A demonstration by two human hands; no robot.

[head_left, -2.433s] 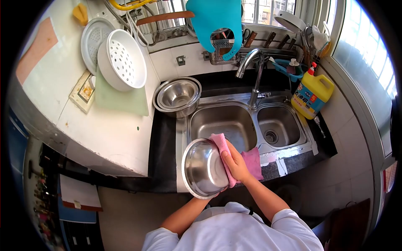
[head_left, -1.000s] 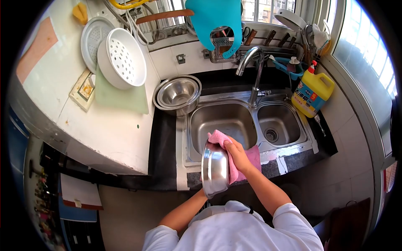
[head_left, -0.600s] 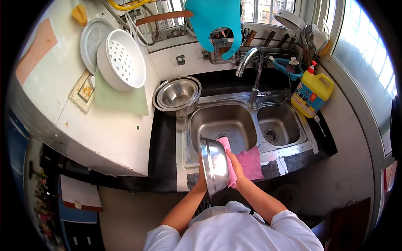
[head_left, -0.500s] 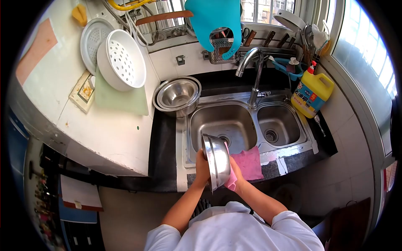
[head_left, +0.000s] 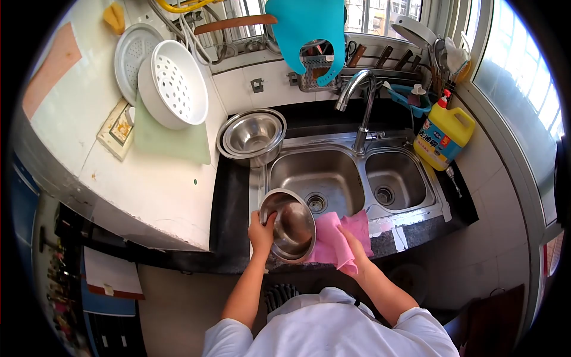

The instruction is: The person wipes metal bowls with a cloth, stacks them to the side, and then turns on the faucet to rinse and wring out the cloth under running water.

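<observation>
A stainless steel bowl is held at the front edge of the sink, tilted so that its inside shows. My left hand grips its left rim, thumb inside and fingers outside. To the right of the bowl, my right hand is closed on a pink cloth whose folds hang beside the bowl's right side. Another pink cloth lies on the sink's front edge, partly behind the held one. Beyond the bowl is the large basin of the steel double sink.
Nested steel bowls stand on the counter left of the sink. A faucet rises behind the basins. The small basin and a yellow detergent jug are to the right. A white colander leans over the left ledge.
The bowl has turned from showing its outside to showing its inside, and moved slightly left. My right hand has drawn away from it to the right with the pink cloth.
</observation>
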